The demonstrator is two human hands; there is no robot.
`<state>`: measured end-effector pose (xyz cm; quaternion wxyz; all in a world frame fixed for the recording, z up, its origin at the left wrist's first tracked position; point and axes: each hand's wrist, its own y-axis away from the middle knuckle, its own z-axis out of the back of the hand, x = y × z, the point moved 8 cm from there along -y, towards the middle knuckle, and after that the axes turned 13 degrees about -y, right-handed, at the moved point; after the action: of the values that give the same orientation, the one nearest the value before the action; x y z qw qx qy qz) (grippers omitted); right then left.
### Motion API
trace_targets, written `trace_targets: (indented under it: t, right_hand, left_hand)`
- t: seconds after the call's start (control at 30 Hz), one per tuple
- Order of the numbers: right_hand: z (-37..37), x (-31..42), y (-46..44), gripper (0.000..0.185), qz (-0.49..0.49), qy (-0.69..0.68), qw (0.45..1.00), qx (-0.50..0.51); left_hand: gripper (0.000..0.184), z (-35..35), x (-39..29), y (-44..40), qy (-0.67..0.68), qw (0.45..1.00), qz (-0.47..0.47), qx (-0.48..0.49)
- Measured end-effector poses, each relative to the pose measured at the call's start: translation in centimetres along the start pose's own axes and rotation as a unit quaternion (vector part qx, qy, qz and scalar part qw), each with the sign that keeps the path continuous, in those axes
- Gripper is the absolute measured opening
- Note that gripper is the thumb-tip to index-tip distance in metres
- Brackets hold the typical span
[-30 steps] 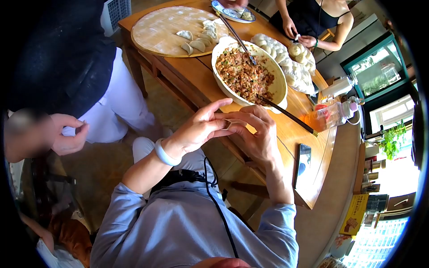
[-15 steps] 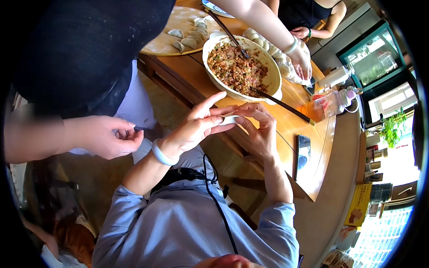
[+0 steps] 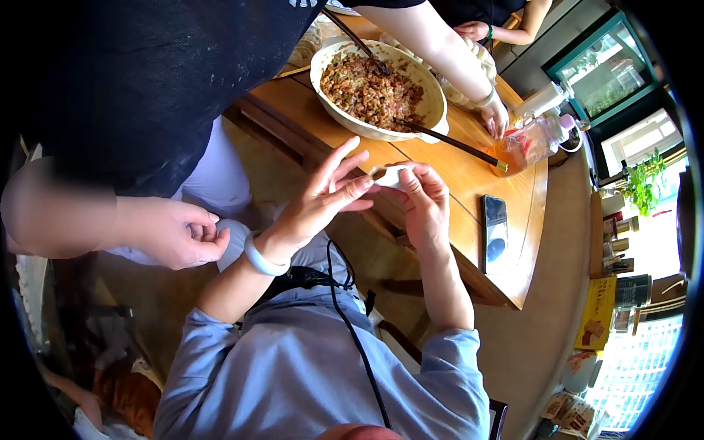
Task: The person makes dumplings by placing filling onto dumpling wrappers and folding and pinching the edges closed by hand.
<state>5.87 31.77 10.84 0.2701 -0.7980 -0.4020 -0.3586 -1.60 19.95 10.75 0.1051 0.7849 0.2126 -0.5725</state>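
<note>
A white dumpling [image 3: 391, 177] is held between my two hands above the near table edge, with brown filling showing at its left end. My right hand [image 3: 426, 209] pinches the wrapper between thumb and bent fingers. At the filled end, my left hand [image 3: 312, 209] touches the dumpling with its thumb and supports it from below, other fingers spread; the exact finger contact is partly hidden. Beyond my hands stands a cream bowl [image 3: 434, 103] of minced filling [image 3: 367, 86]. One dark chopstick [image 3: 469, 150] rests across its near rim, another [image 3: 345, 33] across its far side.
A co-worker in a dark top [image 3: 154, 95] stands close on my left, one arm reaching over the bowl toward a drink bottle [image 3: 528, 143]. A phone [image 3: 495, 227] lies on the wooden table [image 3: 469, 213]. Another person sits beyond the table. Dumplings behind the bowl are partly covered.
The dumpling has turned, so its filling now shows, and my hands are slightly higher. The co-worker has leaned forward, and their reaching hand is now by the bottle. My view has shifted.
</note>
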Motion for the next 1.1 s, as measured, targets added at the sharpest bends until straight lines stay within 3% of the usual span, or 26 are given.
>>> trace_targets:
  t: [0.1,0.13,0.23,0.43,0.73,0.93,1.1]
  right_hand:
    - [0.5,-0.6,0.3,0.012,-0.030,-0.063,0.998,0.000]
    - [0.2,-0.9,0.5,0.013,-0.040,-0.078,0.996,0.005]
    - [-1.0,-1.4,1.4,0.015,-0.079,-0.062,0.994,0.035]
    - [-2.4,-1.1,1.6,0.018,-0.071,-0.021,0.991,0.107]
    - [-3.2,-0.3,1.7,0.021,-0.061,0.044,0.991,0.109]
    - [-3.7,0.3,1.4,0.021,-0.047,0.067,0.988,0.130]
    - [-4.0,0.8,0.8,0.019,-0.001,0.125,0.980,0.155]
  left_hand:
    - [0.082,-0.5,-0.2,-0.2,-0.190,0.974,-0.117,-0.034]
    - [0.090,-1.3,-0.3,-0.1,-0.149,0.984,-0.093,-0.015]
    - [0.094,-1.5,0.9,-0.7,-0.282,0.958,-0.053,-0.012]
    - [0.089,-2.2,-1.2,-0.8,-0.360,0.917,-0.160,-0.052]
    - [0.074,-2.5,-2.5,-0.3,-0.390,0.901,-0.180,-0.054]
    - [0.066,-2.5,-3.4,0.1,-0.532,0.800,-0.260,-0.092]
    - [0.061,-2.5,-3.4,0.1,-0.491,0.842,-0.209,-0.079]
